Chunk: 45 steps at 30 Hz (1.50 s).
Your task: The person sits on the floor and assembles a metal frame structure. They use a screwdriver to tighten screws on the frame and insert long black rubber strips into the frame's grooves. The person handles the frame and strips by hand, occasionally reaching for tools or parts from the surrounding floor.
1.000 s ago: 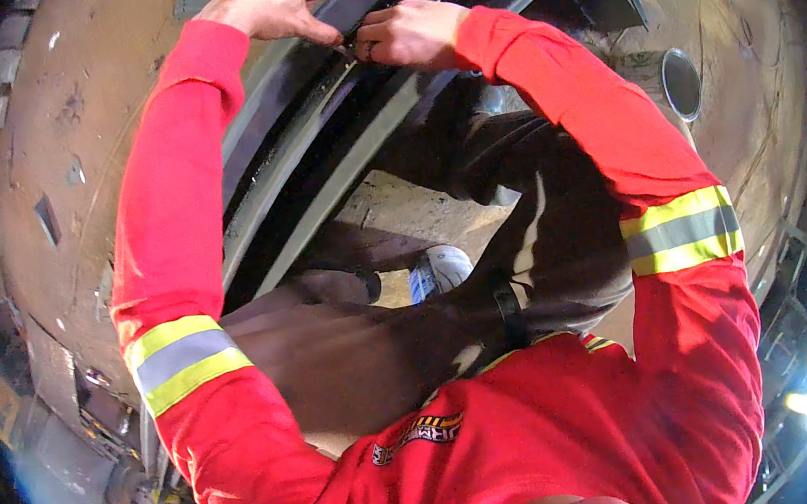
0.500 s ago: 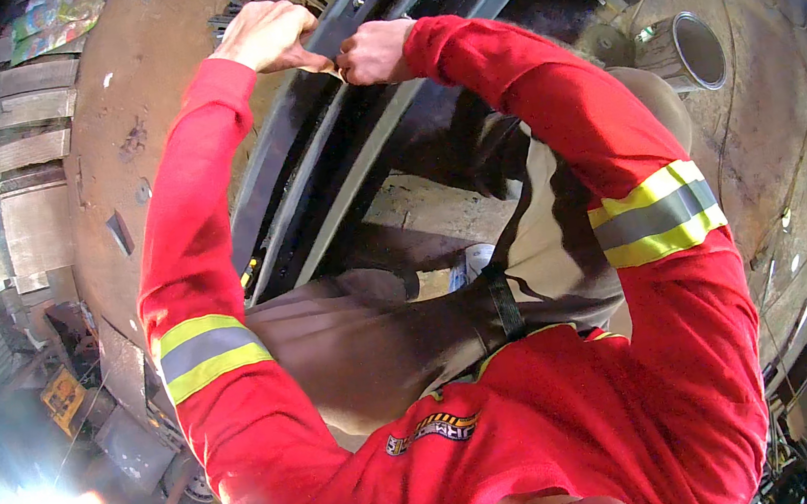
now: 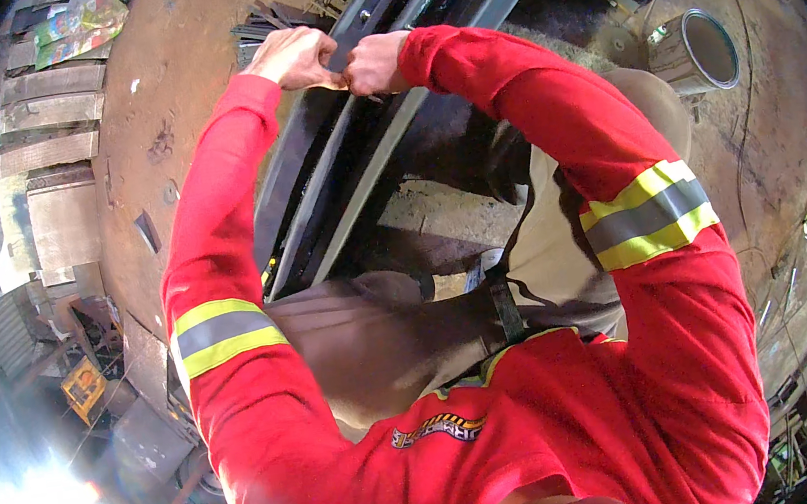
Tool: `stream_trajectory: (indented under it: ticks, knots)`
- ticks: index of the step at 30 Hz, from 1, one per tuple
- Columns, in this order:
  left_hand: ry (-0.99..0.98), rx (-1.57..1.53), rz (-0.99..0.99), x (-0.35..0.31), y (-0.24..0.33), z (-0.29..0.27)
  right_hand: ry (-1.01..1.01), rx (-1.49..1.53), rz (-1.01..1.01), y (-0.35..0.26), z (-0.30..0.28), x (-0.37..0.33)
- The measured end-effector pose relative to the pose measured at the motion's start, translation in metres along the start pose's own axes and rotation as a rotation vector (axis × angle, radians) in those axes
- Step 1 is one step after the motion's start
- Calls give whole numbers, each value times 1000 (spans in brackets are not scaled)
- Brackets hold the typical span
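Note:
Both my hands meet above a long, dark metal frame of parallel rails [image 3: 352, 190] that slants across the floor in front of me. My left hand [image 3: 296, 60] is bent with its thumb and fingers drawn together toward the right one. Closed like a fist, my right hand [image 3: 374, 64] sits against the left fingertips, just over the middle rail. Whatever lies pinched between the two hands is too small and too covered to make out. A small round bolt-like fitting [image 3: 365, 16] shows on the rail beyond them.
An open metal can [image 3: 707, 49] stands at the right beside my knee. Flat sheets and plates [image 3: 64, 208] lie in a row at the far left. Thin metal strips [image 3: 279, 20] rest beyond my left hand. A bright glare fills the lower left.
My left fingers have curled in from a more stretched pose, and the hands look closer together. The view has shifted slightly, so the surroundings sit further right.

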<state>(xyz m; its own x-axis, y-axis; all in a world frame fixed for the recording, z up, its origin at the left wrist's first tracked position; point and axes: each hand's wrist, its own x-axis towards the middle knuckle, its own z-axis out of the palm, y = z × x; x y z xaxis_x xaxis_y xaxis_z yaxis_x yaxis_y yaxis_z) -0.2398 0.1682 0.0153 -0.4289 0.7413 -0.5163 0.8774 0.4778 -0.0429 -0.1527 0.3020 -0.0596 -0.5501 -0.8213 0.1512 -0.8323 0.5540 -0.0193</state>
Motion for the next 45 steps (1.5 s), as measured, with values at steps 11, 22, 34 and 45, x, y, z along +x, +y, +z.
stream_trajectory:
  ticks: [11,22,34,45]
  knots:
    - [102,-102,153,-31,-2,12,218,-81,401,7,-17,-47]
    - [-118,99,44,-19,13,0,459,294,1216,-113,33,-8]
    - [501,155,377,-44,6,47,578,361,1126,-97,58,-12]
    - [260,102,428,-13,0,35,413,429,1097,-95,43,-13]
